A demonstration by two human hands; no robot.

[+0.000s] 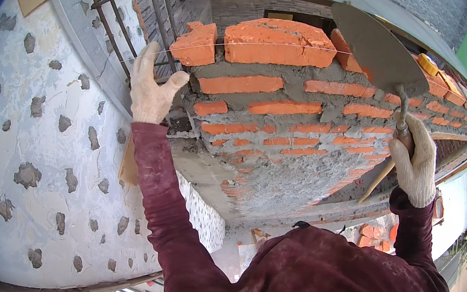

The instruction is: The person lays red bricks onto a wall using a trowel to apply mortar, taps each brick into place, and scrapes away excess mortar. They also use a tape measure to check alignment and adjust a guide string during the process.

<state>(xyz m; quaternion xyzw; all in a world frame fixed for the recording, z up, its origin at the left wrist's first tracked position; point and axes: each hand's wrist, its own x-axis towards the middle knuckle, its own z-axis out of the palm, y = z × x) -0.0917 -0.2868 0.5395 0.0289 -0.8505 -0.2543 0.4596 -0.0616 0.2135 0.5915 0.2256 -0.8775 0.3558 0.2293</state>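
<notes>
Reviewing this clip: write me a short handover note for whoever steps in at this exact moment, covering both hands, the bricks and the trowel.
Left hand: gloved, resting at the wall's end beside the small brick piece, near the steel bars.
Right hand: gloved, gripping the trowel, blade raised over the wall, only a smear of mortar on it.
Things: a full brick sits on the top course next to the small piece, with a string line running across them.
Done: lower courses laid and mortared.
Left: the top course holds only these bricks here; the joint between them looks unfilled.
</notes>
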